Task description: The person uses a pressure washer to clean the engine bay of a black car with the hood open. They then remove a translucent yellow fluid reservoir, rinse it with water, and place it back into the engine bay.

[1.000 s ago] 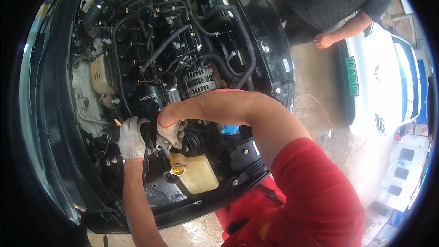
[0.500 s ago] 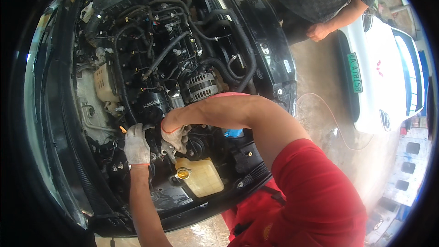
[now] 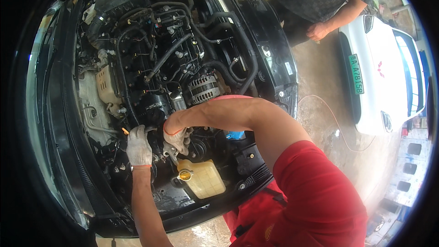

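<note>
Both my hands wear pale work gloves and reach into the engine bay of a black car. My left hand (image 3: 139, 146) is beside the lower end of a black hose (image 3: 130, 103), its fingers bent down among dark parts; what they close on is hidden. An orange-yellow dipstick handle (image 3: 125, 131) sits just beyond its fingers. To the right, my right hand (image 3: 178, 142) is bent at the wrist, fingers curled down around a grey metal bracket (image 3: 169, 150). Close below it stands a yellowed coolant tank (image 3: 205, 179) with a round cap (image 3: 184, 175).
The alternator (image 3: 204, 89) and several thick black hoses lie beyond my right forearm. A blue cap (image 3: 235, 135) shows beside that arm. Past the car's front, another person (image 3: 318, 0) stands near a white car (image 3: 379, 73). A thin reddish hose (image 3: 328, 110) runs over the floor.
The whole view has shifted slightly. Both hands stay at the same spots in the engine bay, with hardly any visible movement.
</note>
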`<action>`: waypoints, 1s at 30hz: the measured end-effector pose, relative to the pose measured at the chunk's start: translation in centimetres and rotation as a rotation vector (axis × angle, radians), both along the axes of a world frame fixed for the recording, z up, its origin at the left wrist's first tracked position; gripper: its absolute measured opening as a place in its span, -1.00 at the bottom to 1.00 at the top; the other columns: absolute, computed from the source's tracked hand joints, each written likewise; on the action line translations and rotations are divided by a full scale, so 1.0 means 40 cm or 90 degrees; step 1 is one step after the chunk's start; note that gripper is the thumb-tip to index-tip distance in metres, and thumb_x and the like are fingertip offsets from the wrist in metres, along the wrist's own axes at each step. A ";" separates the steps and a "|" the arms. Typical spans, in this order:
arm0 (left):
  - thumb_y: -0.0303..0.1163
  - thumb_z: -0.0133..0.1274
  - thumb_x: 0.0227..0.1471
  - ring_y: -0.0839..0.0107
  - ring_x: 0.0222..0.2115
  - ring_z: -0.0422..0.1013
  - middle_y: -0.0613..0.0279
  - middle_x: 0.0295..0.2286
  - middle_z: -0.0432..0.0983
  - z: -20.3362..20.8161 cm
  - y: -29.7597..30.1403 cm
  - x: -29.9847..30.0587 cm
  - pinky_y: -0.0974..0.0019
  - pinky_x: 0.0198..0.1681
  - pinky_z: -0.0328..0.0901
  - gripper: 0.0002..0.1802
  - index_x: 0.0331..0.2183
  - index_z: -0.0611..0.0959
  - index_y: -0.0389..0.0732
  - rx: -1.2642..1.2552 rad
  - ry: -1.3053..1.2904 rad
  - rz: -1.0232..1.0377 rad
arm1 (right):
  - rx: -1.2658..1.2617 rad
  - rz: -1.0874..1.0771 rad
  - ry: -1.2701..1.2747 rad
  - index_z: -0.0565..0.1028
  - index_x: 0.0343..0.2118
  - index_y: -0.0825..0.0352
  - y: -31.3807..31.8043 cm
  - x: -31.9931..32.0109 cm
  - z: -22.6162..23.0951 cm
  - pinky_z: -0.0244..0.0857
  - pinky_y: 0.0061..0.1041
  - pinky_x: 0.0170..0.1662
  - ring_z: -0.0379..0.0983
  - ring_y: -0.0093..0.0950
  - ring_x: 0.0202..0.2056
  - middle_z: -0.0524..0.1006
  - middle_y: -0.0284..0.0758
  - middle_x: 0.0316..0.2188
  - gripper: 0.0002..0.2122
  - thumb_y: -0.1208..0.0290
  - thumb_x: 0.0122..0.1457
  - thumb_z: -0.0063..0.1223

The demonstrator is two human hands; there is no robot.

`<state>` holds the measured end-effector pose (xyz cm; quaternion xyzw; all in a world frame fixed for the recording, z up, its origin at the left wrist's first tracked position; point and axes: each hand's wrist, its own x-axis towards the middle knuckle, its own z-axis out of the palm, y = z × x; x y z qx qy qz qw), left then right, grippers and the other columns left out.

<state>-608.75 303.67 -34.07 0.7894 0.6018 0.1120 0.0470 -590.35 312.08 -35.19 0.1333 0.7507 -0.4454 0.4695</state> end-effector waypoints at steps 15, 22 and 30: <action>-0.42 0.09 0.30 0.00 -0.01 0.53 0.04 -0.03 0.57 -0.001 0.000 -0.001 0.05 0.07 0.46 -0.69 0.05 0.64 -0.18 0.007 0.013 -0.003 | 0.006 -0.012 0.008 0.66 -0.37 0.20 0.002 0.010 0.034 0.39 -0.29 -0.35 0.45 -0.36 -0.45 0.59 -0.37 -0.45 -0.65 0.00 0.03 0.49; -0.39 0.13 0.28 0.04 -0.03 0.54 0.10 -0.03 0.57 -0.008 0.001 -0.004 0.08 0.01 0.51 -0.68 0.06 0.63 -0.14 0.030 0.040 -0.009 | -0.002 -0.014 0.016 0.65 -0.39 0.23 0.001 0.008 0.020 0.40 -0.28 -0.35 0.46 -0.35 -0.45 0.58 -0.36 -0.45 -0.62 -0.01 0.02 0.51; -0.39 0.13 0.28 0.03 -0.05 0.55 0.09 -0.03 0.57 -0.010 0.001 -0.007 0.07 -0.03 0.52 -0.69 0.05 0.64 -0.14 0.043 0.038 -0.016 | 0.005 -0.016 0.016 0.66 -0.38 0.24 0.003 0.009 0.023 0.41 -0.28 -0.32 0.45 -0.34 -0.44 0.58 -0.36 -0.43 -0.61 -0.02 0.01 0.52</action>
